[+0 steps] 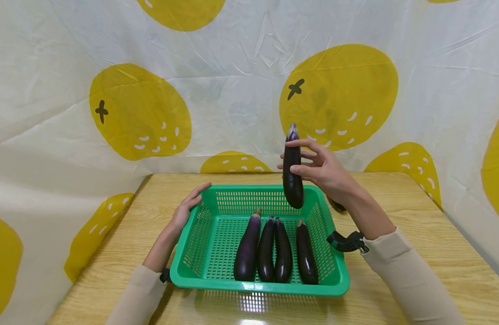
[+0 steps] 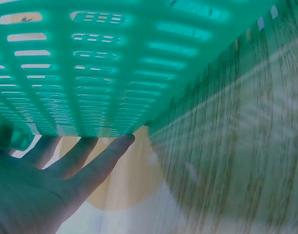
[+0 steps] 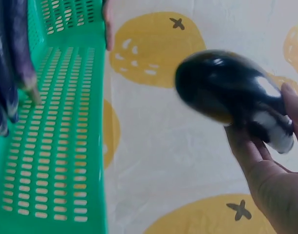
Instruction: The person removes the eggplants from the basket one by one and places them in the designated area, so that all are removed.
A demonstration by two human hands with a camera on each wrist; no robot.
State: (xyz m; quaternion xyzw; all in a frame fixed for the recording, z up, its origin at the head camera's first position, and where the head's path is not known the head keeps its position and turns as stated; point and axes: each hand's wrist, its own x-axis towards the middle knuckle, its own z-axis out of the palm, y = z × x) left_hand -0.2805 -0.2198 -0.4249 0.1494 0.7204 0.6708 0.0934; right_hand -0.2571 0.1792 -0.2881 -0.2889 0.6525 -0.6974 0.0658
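Note:
My right hand [image 1: 324, 169] holds a dark purple eggplant [image 1: 291, 174] upright above the back right of a green plastic basket [image 1: 340, 282], stem end up. In the right wrist view the glossy eggplant [image 3: 222, 87] sticks out from between thumb and fingers. Several eggplants [image 1: 246, 250] lie side by side in the basket's middle and right, stems pointing away from me. At the basket's back left corner, my left hand [image 1: 186, 210] rests against the rim. Straight fingers [image 2: 98, 168] touch the basket's outer wall [image 2: 105, 73] in the left wrist view.
Partly hidden by my right wrist, another dark eggplant [image 1: 336, 205] lies on the wooden table [image 1: 379, 194] right of the basket. A white curtain [image 1: 237, 104] with yellow fruit prints hangs behind the table and along its sides.

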